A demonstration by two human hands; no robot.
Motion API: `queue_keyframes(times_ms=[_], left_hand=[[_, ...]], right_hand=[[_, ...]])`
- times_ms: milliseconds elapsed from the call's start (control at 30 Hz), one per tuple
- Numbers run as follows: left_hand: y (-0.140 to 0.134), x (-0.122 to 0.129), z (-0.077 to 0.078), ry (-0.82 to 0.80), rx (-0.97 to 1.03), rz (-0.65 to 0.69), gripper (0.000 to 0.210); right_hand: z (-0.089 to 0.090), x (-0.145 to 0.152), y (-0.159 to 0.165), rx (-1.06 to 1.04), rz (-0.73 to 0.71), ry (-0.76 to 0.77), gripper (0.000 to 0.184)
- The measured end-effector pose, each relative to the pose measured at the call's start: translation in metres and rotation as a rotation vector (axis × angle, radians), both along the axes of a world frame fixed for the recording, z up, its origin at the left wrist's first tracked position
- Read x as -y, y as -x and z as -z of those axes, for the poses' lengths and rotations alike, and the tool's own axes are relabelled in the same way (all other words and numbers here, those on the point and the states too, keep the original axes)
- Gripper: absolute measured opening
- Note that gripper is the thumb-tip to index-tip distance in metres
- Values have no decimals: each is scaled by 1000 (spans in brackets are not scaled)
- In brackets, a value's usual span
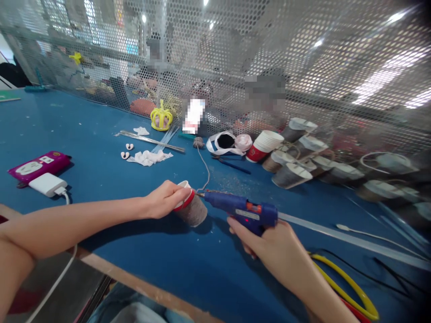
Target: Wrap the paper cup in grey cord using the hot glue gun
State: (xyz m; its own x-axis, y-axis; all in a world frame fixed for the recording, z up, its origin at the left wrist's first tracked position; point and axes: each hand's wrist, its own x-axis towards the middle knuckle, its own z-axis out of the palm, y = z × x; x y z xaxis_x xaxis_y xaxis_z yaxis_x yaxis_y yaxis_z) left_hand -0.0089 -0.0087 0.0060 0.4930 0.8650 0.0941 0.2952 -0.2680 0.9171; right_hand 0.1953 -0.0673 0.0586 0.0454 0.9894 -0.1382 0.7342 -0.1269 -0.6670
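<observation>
My left hand (170, 198) is closed around the rim end of a paper cup (192, 212), which lies tilted above the blue table. Grey-brown cord covers most of the cup, and a red band shows near its rim. In my right hand (269, 242) is a blue hot glue gun (240, 207) with a small red light. Its nozzle tip meets the cup at the edge of the red band, or nearly so. A long clear glue stick (336, 235) sticks out of the gun's back. From the cup a strand of cord (208, 168) runs up to a small ball of cord (198, 142).
A purple power strip (42, 167) with a white charger (48, 184) lies left. Behind stand a yellow crown-shaped ornament (161, 117), stacked paper cups (265, 146) and several cord-wrapped cups (292, 175). Pliers (232, 164) lie mid-table. A perforated metal screen (215, 58) borders the back.
</observation>
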Motion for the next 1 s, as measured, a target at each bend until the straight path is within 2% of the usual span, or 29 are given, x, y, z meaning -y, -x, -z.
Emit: queue_keyframes(times_ms=[100, 200, 333, 500, 700, 800, 867, 967, 1000], left_hand=[[0, 0, 1, 24, 16, 14, 44], [0, -1, 3, 17, 26, 19, 44], [1, -1, 5, -4, 24, 29, 42], [1, -1, 6, 19, 52, 42, 41], [1, -2, 8, 12, 73, 69, 42], [2, -4, 11, -7, 57, 62, 41], [3, -4, 10, -21, 45, 61, 41], [4, -1, 8, -69, 25, 74, 41], [4, 0, 7, -96, 19, 80, 42]], right_hand=[[-3, -3, -8, -91, -6, 32, 32], [-5, -11, -20, -239, -24, -16, 38], [-4, -34, -44, -324, 128, -121, 26], [8, -67, -73, -125, 247, -155, 25], [28, -88, -92, 26, 282, -114, 33], [22, -87, -88, 66, 262, -164, 44], [14, -81, -75, 53, 213, -191, 43], [5, -66, -39, -32, 58, -153, 32], [4, -60, -26, -81, -14, -107, 34]])
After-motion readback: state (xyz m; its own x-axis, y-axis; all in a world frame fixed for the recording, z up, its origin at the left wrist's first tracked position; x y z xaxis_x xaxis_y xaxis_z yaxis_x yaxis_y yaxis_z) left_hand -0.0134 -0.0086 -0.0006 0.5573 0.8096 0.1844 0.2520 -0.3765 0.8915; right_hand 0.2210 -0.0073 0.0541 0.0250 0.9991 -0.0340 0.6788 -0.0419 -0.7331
